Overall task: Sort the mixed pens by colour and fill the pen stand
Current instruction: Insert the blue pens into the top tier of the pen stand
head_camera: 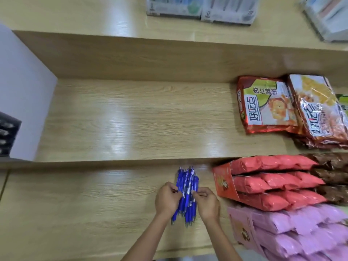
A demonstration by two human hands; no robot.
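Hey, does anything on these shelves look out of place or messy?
Nothing is spilled or damaged. The only untidy spot: two cracker bags on the middle shelf lie tilted, one overlapping the other. The blue pens, gripped by the left hand and right hand, sit unevenly, ends staggered.

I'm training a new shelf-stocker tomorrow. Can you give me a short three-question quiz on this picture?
1. True or false: the left hand and the right hand both grip the bundle of pens.
2. What colour are the pens in the bundle? A) red B) blue C) black
3. Fill in: the packets lying nearest the right forearm are ____.
Key: 1 true; 2 B; 3 pink.
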